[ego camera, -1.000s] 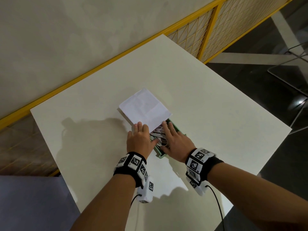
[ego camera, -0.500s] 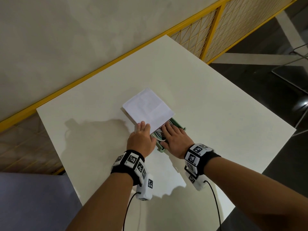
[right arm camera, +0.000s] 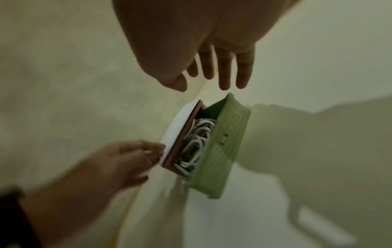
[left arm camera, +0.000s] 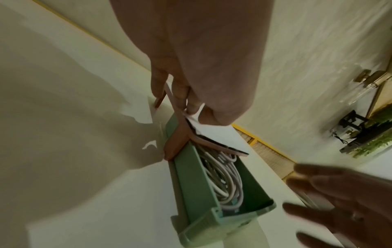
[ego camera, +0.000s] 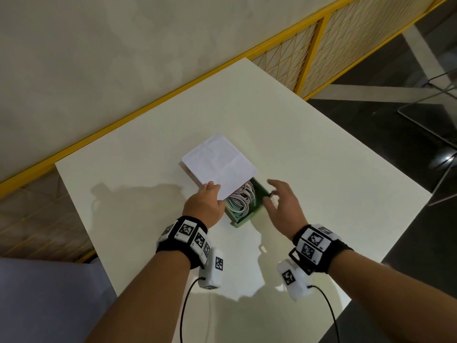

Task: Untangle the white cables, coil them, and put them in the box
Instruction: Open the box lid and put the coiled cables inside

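Note:
A small green box (ego camera: 248,216) sits on the white table (ego camera: 321,169), with coiled white cables (ego camera: 241,199) lying inside it. A flat white lid (ego camera: 220,167) with a brownish underside leans tilted over the box's far half. My left hand (ego camera: 212,188) pinches the lid's near corner. The left wrist view shows this pinch (left arm camera: 192,114), the cables (left arm camera: 222,177) and the box (left arm camera: 214,211). My right hand (ego camera: 273,194) hovers just right of the box with fingers spread and holds nothing. The right wrist view shows its fingers (right arm camera: 224,73) above the box (right arm camera: 222,151) and cables (right arm camera: 196,141).
A yellow mesh railing (ego camera: 309,53) runs along the table's far edge, in front of a pale wall. A metal chair frame (ego camera: 435,107) stands on the dark floor to the right. Bare tabletop surrounds the box on every side.
My right hand has lifted off the cables in the box and drawn away to the right, its fingers spreading. My left hand stays at the lid's near corner.

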Available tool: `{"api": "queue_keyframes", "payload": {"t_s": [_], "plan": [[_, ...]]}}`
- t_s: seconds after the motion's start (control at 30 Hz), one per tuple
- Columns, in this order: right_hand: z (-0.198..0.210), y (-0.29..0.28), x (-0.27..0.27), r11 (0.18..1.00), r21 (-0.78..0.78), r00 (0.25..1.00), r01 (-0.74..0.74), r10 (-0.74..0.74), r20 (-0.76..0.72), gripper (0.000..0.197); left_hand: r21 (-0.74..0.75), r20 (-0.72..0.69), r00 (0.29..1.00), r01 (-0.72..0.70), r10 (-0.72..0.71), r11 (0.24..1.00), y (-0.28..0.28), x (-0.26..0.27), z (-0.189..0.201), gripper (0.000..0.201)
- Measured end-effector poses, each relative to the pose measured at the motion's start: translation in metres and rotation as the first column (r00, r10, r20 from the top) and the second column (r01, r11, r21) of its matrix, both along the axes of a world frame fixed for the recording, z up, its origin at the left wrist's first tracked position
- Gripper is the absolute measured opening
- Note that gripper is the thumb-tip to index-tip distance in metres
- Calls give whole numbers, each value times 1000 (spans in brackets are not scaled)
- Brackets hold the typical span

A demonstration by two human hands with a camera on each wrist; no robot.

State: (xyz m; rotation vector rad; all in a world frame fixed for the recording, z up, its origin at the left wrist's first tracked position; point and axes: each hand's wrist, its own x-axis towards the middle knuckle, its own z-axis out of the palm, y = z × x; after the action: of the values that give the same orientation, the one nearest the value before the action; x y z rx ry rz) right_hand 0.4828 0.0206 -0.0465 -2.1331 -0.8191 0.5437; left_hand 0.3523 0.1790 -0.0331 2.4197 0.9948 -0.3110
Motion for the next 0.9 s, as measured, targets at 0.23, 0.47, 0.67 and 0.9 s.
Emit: {"api": "queue_keyframes", "payload": {"t_s": [0.23,0.47,0.67,0.9], "plan": [[17,0,-17,856,-146,378,496,-364,-851,42,150,-117,923,383,-368,912,0,13,4,59],[15,24,-8,811,-175,153,558,-308,-939,71,-32,-241,860,457,-450,889,-7,26,0,69],[13,36,-5,798,-156,91,581,-255,-963,69,-52,-235,878,418,-418,907,-10,29,3,66],[13,61,-6,775,-124,59,620,-204,-977,69,-82,-241,886,388,-396,918,-12,30,3,72]]}}
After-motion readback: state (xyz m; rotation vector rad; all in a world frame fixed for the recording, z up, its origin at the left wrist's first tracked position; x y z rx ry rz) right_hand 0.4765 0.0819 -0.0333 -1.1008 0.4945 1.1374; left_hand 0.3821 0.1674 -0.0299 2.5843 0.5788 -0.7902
